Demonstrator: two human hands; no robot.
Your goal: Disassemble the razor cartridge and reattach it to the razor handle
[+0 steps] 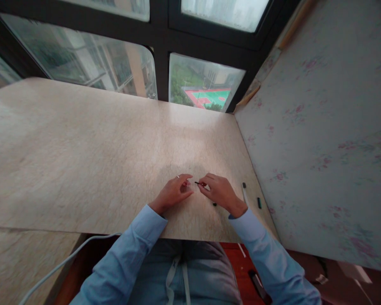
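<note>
My right hand (pixel 220 191) pinches a short, thin dark stick (pixel 197 183) between thumb and fingertips; its tip points left toward my other hand. Facing it, my left hand (pixel 174 192) is curved with thumb and forefinger apart, just above the table. Whether anything small lies within its curled fingers is too unclear to make out. Beneath my right wrist a small black piece (pixel 214 204) lies on the tabletop. To the right of that wrist rests a slim white stick with a dark end (pixel 244 186), partly covered by my forearm. A short dark green-black cylinder (pixel 259 203) lies beyond it.
The pale marbled table (pixel 98 161) reaches back to a dark-framed window (pixel 161 72). A floral-papered wall (pixel 324 127) bounds its right side. A white cable (pixel 66 257) crosses the lower left near the table's front edge.
</note>
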